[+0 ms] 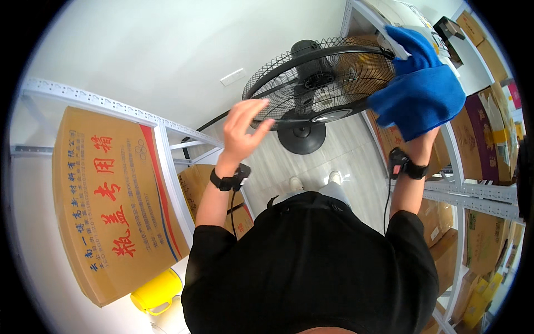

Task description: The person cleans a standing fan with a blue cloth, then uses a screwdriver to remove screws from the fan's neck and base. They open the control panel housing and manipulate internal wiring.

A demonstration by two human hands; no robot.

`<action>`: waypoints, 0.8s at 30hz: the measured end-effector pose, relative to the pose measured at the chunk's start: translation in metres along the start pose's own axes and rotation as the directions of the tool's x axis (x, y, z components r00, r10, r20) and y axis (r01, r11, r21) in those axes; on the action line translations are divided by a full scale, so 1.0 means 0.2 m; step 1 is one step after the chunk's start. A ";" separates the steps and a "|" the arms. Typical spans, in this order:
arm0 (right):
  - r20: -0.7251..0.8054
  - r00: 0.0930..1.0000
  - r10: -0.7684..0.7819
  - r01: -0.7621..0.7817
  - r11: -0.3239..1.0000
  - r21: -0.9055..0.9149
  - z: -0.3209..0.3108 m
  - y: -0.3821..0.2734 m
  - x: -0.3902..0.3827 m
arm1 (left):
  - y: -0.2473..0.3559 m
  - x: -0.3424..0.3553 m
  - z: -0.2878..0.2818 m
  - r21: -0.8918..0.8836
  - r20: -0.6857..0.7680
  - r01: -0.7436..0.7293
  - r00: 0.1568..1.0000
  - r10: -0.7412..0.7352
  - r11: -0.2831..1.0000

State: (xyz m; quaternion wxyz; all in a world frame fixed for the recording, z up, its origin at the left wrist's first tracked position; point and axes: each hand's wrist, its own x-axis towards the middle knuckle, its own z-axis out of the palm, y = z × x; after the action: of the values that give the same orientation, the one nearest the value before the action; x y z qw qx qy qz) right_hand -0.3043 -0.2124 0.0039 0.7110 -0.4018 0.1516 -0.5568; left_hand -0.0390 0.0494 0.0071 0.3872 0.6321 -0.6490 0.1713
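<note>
A black pedestal fan (301,123) with a wire cage stands ahead of me on its round base, tilted so its rim faces up toward me. My left hand (243,129) is at the fan's left edge, fingers apart and holding nothing; whether it touches the cage I cannot tell. A blue cloth (423,94) hangs bunched over the fan's right edge, its lower end in my right hand (424,143). Most of that hand's fingers are hidden under the cloth.
White metal shelving (167,150) stands on my left with a large cardboard box (119,206) and a yellow jug (157,292). More shelves (473,192) with stacked boxes line my right. A white wall with a socket (232,77) is behind the fan.
</note>
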 end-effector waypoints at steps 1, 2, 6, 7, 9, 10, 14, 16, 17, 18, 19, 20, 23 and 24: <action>0.020 0.997 0.075 -0.077 0.986 0.150 0.06 0.01 -0.06 | 0.06 0.02 0.00 -0.138 0.091 0.048 0.995 -0.035 0.989; 0.185 0.982 0.033 -0.004 0.988 -0.155 0.07 0.08 -0.10 | 0.13 0.05 0.03 -0.280 0.185 0.101 0.982 -0.050 0.955; 0.604 0.795 0.053 0.309 0.822 -0.479 0.23 0.50 -0.32 | 0.32 0.05 0.17 -0.600 0.288 0.275 0.950 -0.118 0.751; 0.660 0.747 0.082 0.300 0.844 -0.445 0.36 0.46 -0.36 | 0.31 -0.02 0.16 -0.570 0.331 0.409 0.908 -0.256 0.713; 0.744 0.655 0.129 0.295 0.863 -0.409 0.57 0.32 -0.42 | 0.27 -0.11 0.18 -0.617 0.323 0.553 0.827 -0.461 0.560; 0.793 0.593 0.142 0.405 0.798 -0.446 0.62 0.30 -0.39 | 0.22 -0.18 0.14 -0.667 0.280 0.576 0.782 -0.557 0.473; 0.729 0.661 -0.180 0.659 0.603 -0.449 0.57 0.12 -0.15 | 0.13 -0.25 -0.06 -0.862 -0.038 0.411 0.531 -0.846 0.296; 0.680 0.582 -0.446 0.807 0.215 -0.550 0.47 0.09 0.05 | 0.02 -0.21 -0.22 -0.895 -0.135 0.313 0.489 -0.862 0.318; 0.725 0.483 -0.491 0.816 -0.050 -0.577 0.40 0.08 0.15 | 0.00 -0.15 -0.25 -0.899 -0.195 0.253 0.499 -0.844 0.358; 0.739 0.495 -0.456 0.788 -0.124 -0.604 0.37 0.08 0.20 | -0.07 -0.16 -0.30 -0.828 -0.271 0.276 0.567 -0.778 0.489; 0.750 0.511 -0.420 0.792 -0.110 -0.601 0.35 0.10 0.23 | -0.12 -0.15 -0.30 -0.813 -0.257 0.304 0.577 -0.775 0.496; 0.760 0.526 -0.382 0.795 -0.099 -0.599 0.34 0.14 0.25 | -0.17 -0.14 -0.29 -0.799 -0.240 0.332 0.588 -0.772 0.501; 0.765 0.542 -0.348 0.779 -0.134 -0.613 0.31 0.23 0.29 | -0.37 -0.18 -0.05 -0.402 0.004 0.771 0.541 -0.841 0.494; 0.767 0.535 -0.355 0.779 -0.145 -0.610 0.32 0.25 0.29 | -0.38 -0.17 0.06 -0.105 0.072 0.863 0.503 -0.861 0.495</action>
State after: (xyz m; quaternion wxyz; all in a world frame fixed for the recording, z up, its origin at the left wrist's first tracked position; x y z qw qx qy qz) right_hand -0.2099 -0.2365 0.0213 -0.0202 -0.8509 0.1298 -0.5086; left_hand 0.0272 0.0536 -0.0456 0.4571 0.8463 -0.2587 -0.0895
